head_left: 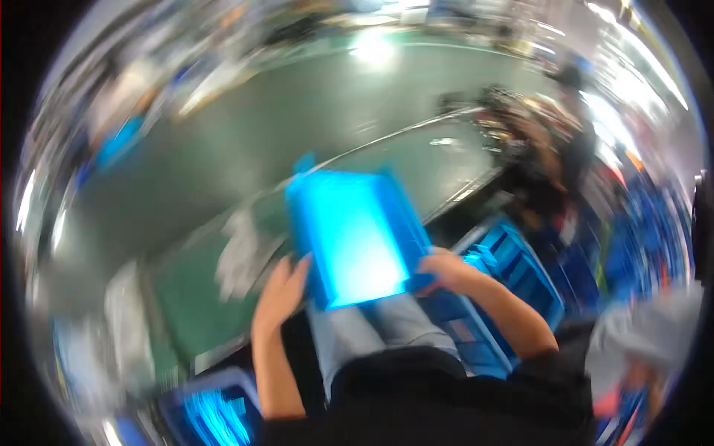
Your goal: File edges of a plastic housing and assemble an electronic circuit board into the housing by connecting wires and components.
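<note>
A bright blue, shallow rectangular tray (357, 238) with raised side walls is held above my lap, tilted and smeared by motion. My right hand (448, 270) grips its near right corner, fingers folded around the wall. Along the near left side, my left hand (279, 293) holds the edge, its fingers pointing up beside the wall. Its fingertips are blurred. Beyond the tray lies the green work surface (193, 305), with a crumpled whitish cloth or glove (239, 256) on it, left of the tray.
At my right stands a blue crate (547, 279) with blue pieces in it. Another bin (242, 379) with bright blue pieces sits at the lower left. A metal-edged bench runs across the front, with dark clutter (520, 137) at its far right. Blurred figures and shelving surround the floor.
</note>
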### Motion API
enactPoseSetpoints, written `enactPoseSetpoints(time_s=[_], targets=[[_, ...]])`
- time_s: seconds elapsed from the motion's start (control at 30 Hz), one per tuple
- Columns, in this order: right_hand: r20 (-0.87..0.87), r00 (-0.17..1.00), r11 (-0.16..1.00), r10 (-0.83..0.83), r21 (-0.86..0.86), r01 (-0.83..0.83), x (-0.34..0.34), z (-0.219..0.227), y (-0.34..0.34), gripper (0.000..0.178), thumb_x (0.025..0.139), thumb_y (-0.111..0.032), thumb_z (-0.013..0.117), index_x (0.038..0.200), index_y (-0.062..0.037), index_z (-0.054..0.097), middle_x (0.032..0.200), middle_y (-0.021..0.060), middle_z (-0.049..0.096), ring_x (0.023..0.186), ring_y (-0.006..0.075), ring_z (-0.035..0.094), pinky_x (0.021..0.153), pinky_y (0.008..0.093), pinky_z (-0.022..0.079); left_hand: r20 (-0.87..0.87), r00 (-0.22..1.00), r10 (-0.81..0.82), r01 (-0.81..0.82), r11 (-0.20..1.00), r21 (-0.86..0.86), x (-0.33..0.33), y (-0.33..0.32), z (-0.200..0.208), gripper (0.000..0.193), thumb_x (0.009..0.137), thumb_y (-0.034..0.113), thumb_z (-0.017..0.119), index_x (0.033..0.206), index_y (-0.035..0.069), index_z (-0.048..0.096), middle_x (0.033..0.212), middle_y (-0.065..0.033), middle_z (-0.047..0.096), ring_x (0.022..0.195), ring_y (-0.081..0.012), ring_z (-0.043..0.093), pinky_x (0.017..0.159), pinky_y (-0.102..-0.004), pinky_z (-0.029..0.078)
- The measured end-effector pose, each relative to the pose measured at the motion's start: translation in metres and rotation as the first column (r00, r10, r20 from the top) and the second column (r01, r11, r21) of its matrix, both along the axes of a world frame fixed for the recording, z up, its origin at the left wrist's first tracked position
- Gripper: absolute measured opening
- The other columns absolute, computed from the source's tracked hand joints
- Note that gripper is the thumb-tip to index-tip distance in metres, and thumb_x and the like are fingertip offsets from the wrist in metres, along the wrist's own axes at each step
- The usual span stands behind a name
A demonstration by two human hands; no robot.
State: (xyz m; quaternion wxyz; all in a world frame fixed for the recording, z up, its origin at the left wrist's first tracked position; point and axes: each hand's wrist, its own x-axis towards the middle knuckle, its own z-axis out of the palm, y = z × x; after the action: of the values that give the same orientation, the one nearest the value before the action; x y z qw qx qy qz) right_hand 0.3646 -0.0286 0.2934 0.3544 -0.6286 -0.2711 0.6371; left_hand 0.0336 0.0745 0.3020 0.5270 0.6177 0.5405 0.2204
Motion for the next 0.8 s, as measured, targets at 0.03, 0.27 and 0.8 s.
enactPoseSetpoints(time_s=[0.03, 0.27, 0.8], targets=[[0.283, 0.958, 0.996, -0.044, 0.088, 0.02, -0.015, 0.004, -0.032, 0.023, 0.093, -0.015, 0.06, 0.108, 0.003, 0.062, 0.114, 0.0154, 0.058, 0.111, 0.0378, 0.058, 0.076, 0.0541, 0.06, -0.08, 0.985, -0.153, 0.155, 0.988, 0.013, -0.006, -0.007, 0.03, 0.061, 0.099, 0.046, 0.052, 0.116, -0.012, 0.059, 0.105, -0.022, 0.064, 0.097, -0.0255, 0.059, 0.087, -0.0377, 0.047], [0.017, 0.966, 0.945, 0.256, 0.205, -0.254, -0.17, 0.074, -0.027, 0.043, 0.087, -0.017, 0.057, 0.127, 0.0006, 0.055, 0.111, 0.0138, 0.066, 0.096, 0.0278, 0.066, 0.075, 0.0398, 0.057, 0.434, 0.785, 0.441, -0.53, 0.842, 0.102, -0.115, -0.099, 0.071, 0.083, 0.083, 0.031, 0.079, 0.139, -0.013, 0.035, 0.125, -0.0239, 0.056, 0.113, -0.0256, 0.057, 0.096, -0.0366, 0.048], [0.902, 0.393, 0.27, 0.179, 0.34, -0.901, -0.375, -0.013, 0.096, 0.02, 0.081, -0.018, 0.056, 0.084, -0.0068, 0.073, 0.11, 0.0315, 0.063, 0.092, 0.05, 0.059, 0.08, 0.0571, 0.048, 0.04, 0.871, 0.49, -0.489, 0.855, 0.171, -0.385, -0.023, 0.001, 0.029, 0.097, 0.028, 0.048, 0.106, 0.004, 0.062, 0.112, -0.009, 0.06, 0.109, -0.0216, 0.053, 0.102, -0.0351, 0.039]])
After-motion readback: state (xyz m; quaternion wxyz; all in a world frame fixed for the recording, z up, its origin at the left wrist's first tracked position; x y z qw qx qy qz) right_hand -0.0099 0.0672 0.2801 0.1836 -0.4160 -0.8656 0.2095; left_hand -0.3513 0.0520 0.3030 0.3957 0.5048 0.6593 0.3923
